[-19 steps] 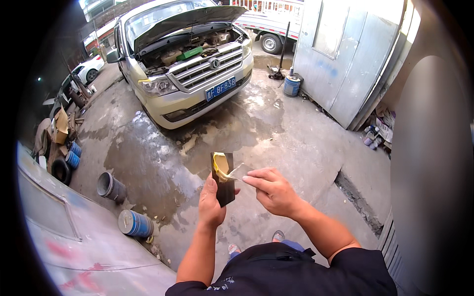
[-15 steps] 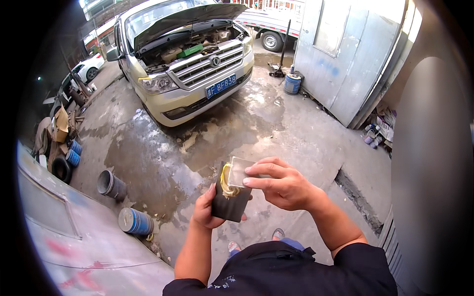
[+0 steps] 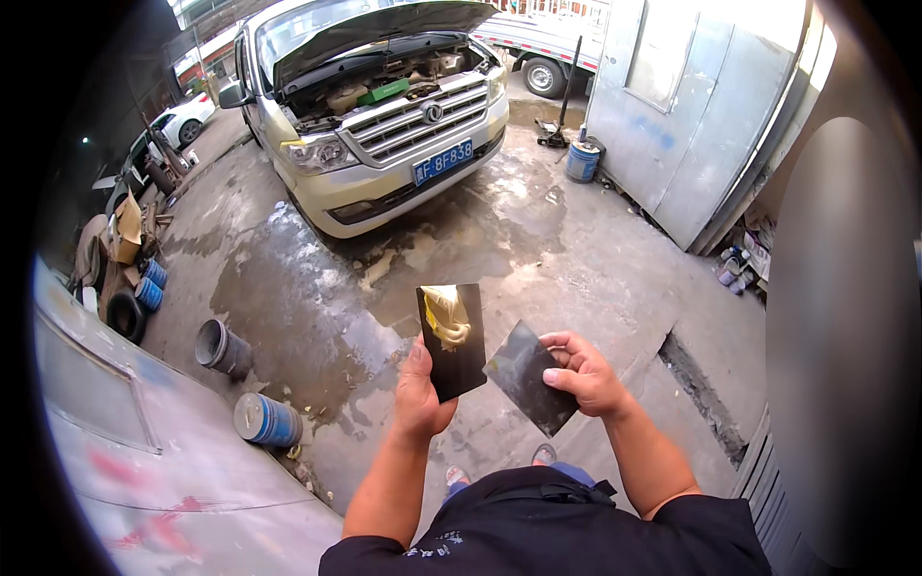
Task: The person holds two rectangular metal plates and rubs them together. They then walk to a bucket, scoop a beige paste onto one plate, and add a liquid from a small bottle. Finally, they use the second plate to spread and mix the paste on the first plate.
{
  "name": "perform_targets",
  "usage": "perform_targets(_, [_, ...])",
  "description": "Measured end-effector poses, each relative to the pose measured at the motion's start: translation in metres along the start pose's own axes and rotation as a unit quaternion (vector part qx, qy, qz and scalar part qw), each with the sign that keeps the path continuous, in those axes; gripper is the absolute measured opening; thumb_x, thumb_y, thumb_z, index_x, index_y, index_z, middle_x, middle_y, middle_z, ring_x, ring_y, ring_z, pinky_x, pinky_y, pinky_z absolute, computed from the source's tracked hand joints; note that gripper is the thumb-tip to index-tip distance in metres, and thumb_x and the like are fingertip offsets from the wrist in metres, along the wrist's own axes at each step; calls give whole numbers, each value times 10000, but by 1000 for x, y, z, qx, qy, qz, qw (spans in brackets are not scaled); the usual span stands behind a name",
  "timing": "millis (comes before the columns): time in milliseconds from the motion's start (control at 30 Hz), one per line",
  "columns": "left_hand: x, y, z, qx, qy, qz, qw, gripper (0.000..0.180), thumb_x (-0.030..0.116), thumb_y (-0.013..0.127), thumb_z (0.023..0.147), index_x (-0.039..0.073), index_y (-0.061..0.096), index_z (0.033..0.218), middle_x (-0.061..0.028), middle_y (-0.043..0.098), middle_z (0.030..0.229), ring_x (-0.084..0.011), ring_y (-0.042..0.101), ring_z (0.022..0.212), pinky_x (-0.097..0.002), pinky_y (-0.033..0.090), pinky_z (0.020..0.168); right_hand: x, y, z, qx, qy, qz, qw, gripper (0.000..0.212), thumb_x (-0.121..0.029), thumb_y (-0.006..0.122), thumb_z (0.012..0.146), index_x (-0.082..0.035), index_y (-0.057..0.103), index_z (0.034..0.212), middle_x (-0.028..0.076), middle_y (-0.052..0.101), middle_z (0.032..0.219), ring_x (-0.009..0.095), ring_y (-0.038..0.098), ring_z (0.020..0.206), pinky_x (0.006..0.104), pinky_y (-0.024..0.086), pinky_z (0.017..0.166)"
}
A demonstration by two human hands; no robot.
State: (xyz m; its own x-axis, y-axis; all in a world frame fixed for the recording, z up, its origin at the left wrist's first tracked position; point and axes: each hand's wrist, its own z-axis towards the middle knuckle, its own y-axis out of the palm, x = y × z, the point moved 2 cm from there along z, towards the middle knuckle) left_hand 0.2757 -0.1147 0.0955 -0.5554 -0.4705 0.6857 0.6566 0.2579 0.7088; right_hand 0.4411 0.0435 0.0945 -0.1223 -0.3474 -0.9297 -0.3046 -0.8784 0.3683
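My left hand (image 3: pixel 420 396) is closed round the lower left side of a dark flat putty board (image 3: pixel 459 367), tilted upright in front of me. A lump of creamy yellow putty (image 3: pixel 448 319) sticks to its upper part, with a brighter yellow streak at the left. On the right, my right hand (image 3: pixel 588 380) grips a thin dark rectangular spreader (image 3: pixel 530 382) between thumb and fingers. The spreader is turned cornerwise, with a small smear at its left corner. A narrow gap separates it from the board.
A pale van (image 3: pixel 384 158) with its hood raised stands ahead. To the left are a grey bucket (image 3: pixel 223 349), a blue drum (image 3: pixel 271 422) and a painted metal panel (image 3: pixel 192 461). A broken channel (image 3: pixel 701 398) cuts the wet concrete at right; a blue bucket (image 3: pixel 582 163) stands beyond.
The spreader has come off the putty and board, moving right and down, and is turned to show its dark face. My left hand has raised the board slightly.
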Motion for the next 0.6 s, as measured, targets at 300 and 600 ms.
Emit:
perform_targets(300, [-18,-29,5,-70,68,462,882,569,409,440,1005,-4,415,1395,-130,531,1313,-225,535,1184,-335,438,964,-29,16,42,-23,-6,111,993,482,-20,596,871,-5,400,1311,149,614,1125,188,623,988,328,521,861])
perform_targets(600, [-7,-18,-2,-163,-209,-189,946,696,461,521,936,27,299,1433,-232,454,1357,-458,566,1108,-555,560,784,-67,36,40,-169,-238,-328,898,464,122,577,727,-69,627,1147,114,576,1213,280,549,1131,366,469,922])
